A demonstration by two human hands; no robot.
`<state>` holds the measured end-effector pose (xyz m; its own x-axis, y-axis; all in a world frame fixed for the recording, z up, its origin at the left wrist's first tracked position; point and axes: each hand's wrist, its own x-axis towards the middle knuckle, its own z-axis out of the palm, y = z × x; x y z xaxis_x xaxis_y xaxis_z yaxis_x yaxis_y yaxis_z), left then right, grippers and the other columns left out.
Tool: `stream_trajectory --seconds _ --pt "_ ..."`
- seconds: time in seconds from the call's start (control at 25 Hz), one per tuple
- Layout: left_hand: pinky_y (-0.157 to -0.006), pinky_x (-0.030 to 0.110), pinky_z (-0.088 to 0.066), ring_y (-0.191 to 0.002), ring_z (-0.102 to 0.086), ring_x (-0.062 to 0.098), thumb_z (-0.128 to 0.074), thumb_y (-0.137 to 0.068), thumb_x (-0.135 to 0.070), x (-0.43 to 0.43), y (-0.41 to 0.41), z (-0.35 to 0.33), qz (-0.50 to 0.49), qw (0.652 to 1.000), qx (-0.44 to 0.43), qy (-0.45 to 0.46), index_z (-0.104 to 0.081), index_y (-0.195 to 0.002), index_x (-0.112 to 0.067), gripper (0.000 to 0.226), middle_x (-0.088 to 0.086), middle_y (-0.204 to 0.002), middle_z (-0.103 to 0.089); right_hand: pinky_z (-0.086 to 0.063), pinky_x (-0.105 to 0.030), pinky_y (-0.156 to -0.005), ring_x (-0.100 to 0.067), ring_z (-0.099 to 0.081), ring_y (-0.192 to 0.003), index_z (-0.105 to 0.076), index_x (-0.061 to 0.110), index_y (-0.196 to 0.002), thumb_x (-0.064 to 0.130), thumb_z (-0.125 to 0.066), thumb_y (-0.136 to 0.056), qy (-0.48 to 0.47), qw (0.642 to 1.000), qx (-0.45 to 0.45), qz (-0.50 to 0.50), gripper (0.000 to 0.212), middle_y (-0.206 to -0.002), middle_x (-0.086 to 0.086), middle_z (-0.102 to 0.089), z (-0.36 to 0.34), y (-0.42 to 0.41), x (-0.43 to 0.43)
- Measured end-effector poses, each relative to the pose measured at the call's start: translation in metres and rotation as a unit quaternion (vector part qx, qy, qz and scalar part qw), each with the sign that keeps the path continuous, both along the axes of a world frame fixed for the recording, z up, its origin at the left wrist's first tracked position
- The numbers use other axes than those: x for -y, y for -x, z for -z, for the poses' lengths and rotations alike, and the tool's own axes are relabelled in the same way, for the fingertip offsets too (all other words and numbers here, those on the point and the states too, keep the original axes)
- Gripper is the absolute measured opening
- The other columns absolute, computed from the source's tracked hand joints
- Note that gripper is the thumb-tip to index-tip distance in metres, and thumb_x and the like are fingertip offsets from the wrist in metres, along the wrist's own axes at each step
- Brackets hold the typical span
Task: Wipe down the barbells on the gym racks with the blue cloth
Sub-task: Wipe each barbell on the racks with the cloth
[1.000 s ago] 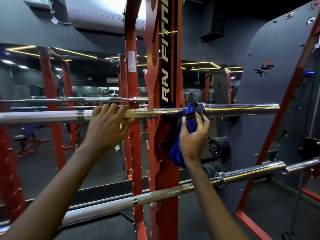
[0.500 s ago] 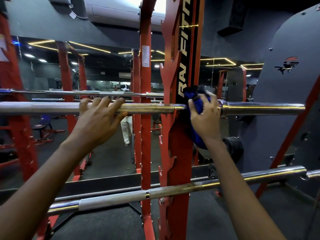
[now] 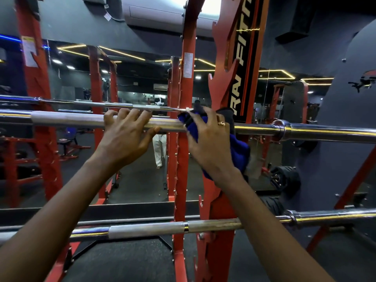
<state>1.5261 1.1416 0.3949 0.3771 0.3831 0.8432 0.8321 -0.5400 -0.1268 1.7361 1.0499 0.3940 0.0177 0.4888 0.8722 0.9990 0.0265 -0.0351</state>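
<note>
Your right hand (image 3: 209,143) has slid the blue cloth (image 3: 238,151) along the upper barbell (image 3: 67,120). It has come from the collar (image 3: 279,129) side of the red lettered upright (image 3: 221,210) to the shaft just left of that upright. Its fingers are clamped round the cloth and press it against the bar, and the loose end hangs down in front of the upright. Your left hand (image 3: 126,139) still steadies the bar further left of the upright, fingers curled over the top and thumb along the front. The two hands are now nearly touching. That stretch looks wiped, so the left hand likely needs to shift. The lower barbell (image 3: 146,227), crossing the upright further down, is not yet touched.
</note>
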Motion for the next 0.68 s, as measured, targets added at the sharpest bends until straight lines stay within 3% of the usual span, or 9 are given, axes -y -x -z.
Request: stream_trajectory --seconds 0.16,0.32,0.44,0.56,0.68 --pt "-0.097 0.050 -0.028 -0.110 -0.051 0.027 -0.029 -0.101 -0.060 -0.008 0.013 0.005 -0.010 0.999 0.015 -0.029 -0.054 -0.128 -0.025 0.051 0.002 -0.108 -0.058 -0.029 -0.051 -0.116 -0.034 -0.038 -0.140 -0.044 0.018 -0.152 0.046 -0.043 -0.098 -0.004 1.000 -0.010 -0.025 0.060 -0.155 -0.016 -0.036 0.005 0.019 -0.016" --pt "-0.098 0.049 -0.026 -0.111 -0.050 0.029 -0.028 -0.101 -0.060 -0.007 0.014 0.004 -0.004 1.000 0.015 -0.017 -0.054 -0.131 -0.024 0.053 0.005 -0.110 -0.058 -0.024 -0.049 -0.122 -0.030 -0.046 -0.138 -0.042 0.024 -0.152 0.043 -0.044 -0.103 -0.043 0.997 -0.061 0.004 0.053 -0.152 -0.015 -0.042 0.001 -0.016 -0.013" --pt "-0.099 0.050 -0.026 -0.111 -0.048 0.029 -0.029 -0.101 -0.059 -0.009 0.015 0.005 0.007 1.000 0.019 -0.019 -0.053 -0.132 -0.025 0.052 0.006 -0.109 -0.057 -0.022 -0.053 -0.121 -0.031 -0.045 -0.139 -0.049 0.021 -0.146 0.042 -0.049 -0.102 -0.060 0.991 -0.115 0.041 0.049 -0.151 -0.015 -0.044 0.003 0.005 -0.023" --pt "-0.100 0.050 -0.026 -0.112 -0.049 0.028 -0.027 -0.102 -0.059 -0.010 0.018 0.005 0.004 1.000 0.007 -0.018 -0.051 -0.135 -0.027 0.052 0.002 -0.109 -0.056 -0.023 -0.052 -0.118 -0.034 -0.039 -0.142 -0.050 0.020 -0.146 0.035 -0.057 -0.096 -0.054 0.996 -0.054 -0.035 0.052 -0.151 -0.017 -0.042 0.019 0.039 -0.033" --pt "-0.099 0.048 -0.025 -0.113 -0.050 0.027 -0.028 -0.103 -0.054 -0.011 0.022 0.005 -0.013 1.000 0.007 -0.026 -0.051 -0.137 -0.027 0.049 0.002 -0.113 -0.057 -0.022 -0.052 -0.121 -0.031 -0.031 -0.146 -0.036 0.024 -0.156 0.027 -0.060 -0.092 -0.047 0.991 0.011 -0.128 0.068 -0.155 -0.013 -0.035 0.028 0.029 -0.031"
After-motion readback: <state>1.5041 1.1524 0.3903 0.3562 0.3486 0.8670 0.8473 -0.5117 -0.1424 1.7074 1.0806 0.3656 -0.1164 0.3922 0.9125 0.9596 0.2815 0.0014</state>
